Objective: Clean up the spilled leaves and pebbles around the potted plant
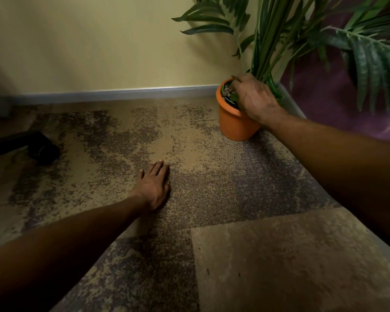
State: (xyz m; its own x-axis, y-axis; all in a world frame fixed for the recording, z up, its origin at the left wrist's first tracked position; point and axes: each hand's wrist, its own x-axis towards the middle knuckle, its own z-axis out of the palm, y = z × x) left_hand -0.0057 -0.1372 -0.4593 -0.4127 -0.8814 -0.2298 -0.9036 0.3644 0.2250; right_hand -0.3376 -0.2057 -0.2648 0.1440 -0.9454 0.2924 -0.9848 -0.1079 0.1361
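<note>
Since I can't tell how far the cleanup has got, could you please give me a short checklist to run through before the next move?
1. Orange pot upright on the carpet: ok.
2. Right hand over the pot's opening, fingers down among the pebbles: ok.
3. Whether the right hand has let go of what it carried: cannot tell, the fingers hide it.
4. Left hand flat on the carpet, holding nothing: ok.
5. Carpet near the pot free of leaves and pebbles: cannot tell, the speckled pattern could mask small pieces.
6. Plant stems standing in the pot: ok.
</note>
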